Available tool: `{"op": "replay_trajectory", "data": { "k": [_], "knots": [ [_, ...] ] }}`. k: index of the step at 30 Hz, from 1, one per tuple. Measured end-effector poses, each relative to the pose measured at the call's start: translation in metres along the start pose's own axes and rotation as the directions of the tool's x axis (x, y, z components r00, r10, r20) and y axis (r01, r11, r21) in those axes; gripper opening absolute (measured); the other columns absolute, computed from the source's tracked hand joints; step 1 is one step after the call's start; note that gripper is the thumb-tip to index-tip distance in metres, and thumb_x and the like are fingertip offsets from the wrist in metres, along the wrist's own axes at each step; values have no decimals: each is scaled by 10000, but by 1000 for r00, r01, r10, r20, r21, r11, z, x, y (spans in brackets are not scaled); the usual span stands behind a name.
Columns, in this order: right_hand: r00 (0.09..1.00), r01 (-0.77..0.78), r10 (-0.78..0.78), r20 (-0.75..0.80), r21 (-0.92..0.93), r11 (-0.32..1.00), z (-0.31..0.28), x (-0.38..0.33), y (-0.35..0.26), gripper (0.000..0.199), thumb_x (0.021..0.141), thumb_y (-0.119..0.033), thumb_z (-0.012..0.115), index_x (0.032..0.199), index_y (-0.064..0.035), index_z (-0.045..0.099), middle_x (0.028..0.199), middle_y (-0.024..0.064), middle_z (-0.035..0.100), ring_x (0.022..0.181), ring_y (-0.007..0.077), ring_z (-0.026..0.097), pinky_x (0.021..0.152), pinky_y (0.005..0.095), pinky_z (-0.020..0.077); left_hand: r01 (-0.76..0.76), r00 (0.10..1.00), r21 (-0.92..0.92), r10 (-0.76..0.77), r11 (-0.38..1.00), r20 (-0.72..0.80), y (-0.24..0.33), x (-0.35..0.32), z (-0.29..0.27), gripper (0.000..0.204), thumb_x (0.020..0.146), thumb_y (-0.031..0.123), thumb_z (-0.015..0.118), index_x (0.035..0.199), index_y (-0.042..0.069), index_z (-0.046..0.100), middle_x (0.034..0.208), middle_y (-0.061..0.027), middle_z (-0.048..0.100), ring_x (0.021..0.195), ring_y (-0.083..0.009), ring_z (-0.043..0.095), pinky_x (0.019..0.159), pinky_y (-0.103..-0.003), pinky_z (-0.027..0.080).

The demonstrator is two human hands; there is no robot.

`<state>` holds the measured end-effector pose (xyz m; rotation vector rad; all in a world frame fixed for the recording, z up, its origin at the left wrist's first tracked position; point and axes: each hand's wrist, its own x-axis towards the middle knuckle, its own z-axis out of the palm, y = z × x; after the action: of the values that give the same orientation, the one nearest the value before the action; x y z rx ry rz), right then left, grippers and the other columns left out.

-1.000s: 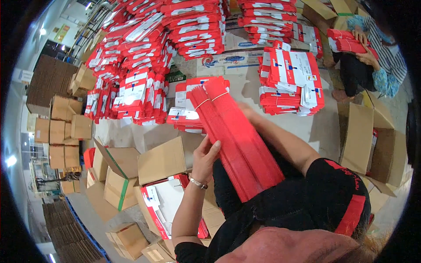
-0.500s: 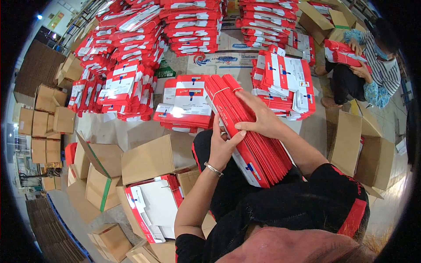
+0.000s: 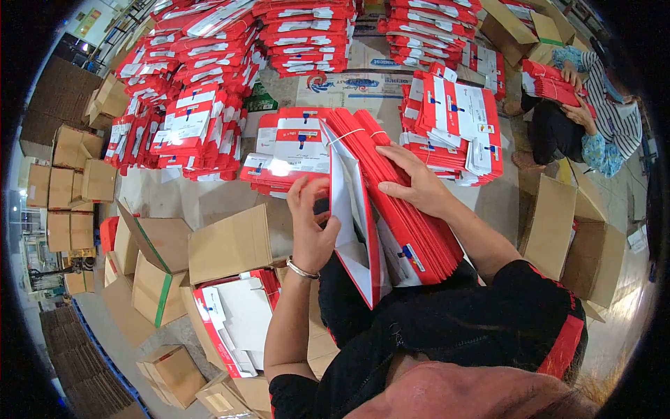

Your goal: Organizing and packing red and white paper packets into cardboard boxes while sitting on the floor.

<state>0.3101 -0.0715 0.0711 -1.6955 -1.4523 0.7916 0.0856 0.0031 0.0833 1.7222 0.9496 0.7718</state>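
Observation:
A thick bundle of red-and-white flat-folded cartons (image 3: 412,216) leans upright against my lap, with a white rubber band round its upper part. My right hand (image 3: 419,183) grips it from the right side, thumb across the stacked edges. On the bundle's left side, the outermost carton (image 3: 356,230) stands partly away from the rest, its white inside showing. Beside that carton is my left hand (image 3: 310,220), fingers curled but apart, with nothing held between them. Just beyond lies a low stack of similar cartons (image 3: 289,150).
An open cardboard box (image 3: 230,244) holding cartons stands at lower left; another open box (image 3: 583,244) is at right. Tall piles of banded cartons (image 3: 303,38) rise at the back. One more stack (image 3: 453,115) sits right of centre. A co-worker (image 3: 586,105) holds a bundle at far right.
My left hand has left the bundle's side and moved left. The outermost carton has swung out from the bundle and opened. My right hand keeps its grip.

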Motion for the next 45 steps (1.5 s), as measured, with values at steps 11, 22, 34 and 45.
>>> {"op": "replay_trajectory", "data": {
  "k": [11, 22, 34, 45],
  "knots": [
    [995, 76, -87, -54, -190, 979, 13, -2, -18, 666, 820, -348, 653, 1384, -80, 420, 1400, 175, 425, 1379, 319, 286, 1135, 495, 192, -94, 996, 508, 77, 856, 54, 32, -8, 25, 488, 673, 371, 803, 726, 19, 470, 1145, -251, 484, 1078, -411, 496, 882, -464, 437],
    [990, 126, -138, -36, -236, 963, 15, -1, -23, 689, 803, -332, 680, 1386, -78, 415, 1396, 168, 432, 1379, 332, 279, 1138, 501, 186, -99, 993, 394, 65, 914, 99, 27, -21, 6, 228, 755, 41, 604, 971, 28, 534, 1263, -251, 429, 1073, -421, 536, 806, -446, 487],
    [984, 158, -173, -44, -237, 959, 23, -1, -23, 708, 827, -503, 613, 1377, -91, 439, 1366, 193, 452, 1372, 349, 281, 1122, 570, 146, -1, 999, 478, -21, 878, 41, 35, -23, 20, 515, 662, 392, 821, 742, 29, 464, 982, -170, 463, 917, -336, 520, 752, -424, 453],
    [981, 177, -190, -45, -215, 961, 19, -3, -24, 649, 834, -422, 620, 1376, -113, 442, 1371, 169, 459, 1365, 358, 291, 1113, 586, 146, -10, 999, 62, 7, 998, 43, 16, -32, 3, 253, 675, 30, 574, 898, 10, 456, 1008, -202, 466, 1099, -398, 446, 966, -412, 371]
  ]
}}
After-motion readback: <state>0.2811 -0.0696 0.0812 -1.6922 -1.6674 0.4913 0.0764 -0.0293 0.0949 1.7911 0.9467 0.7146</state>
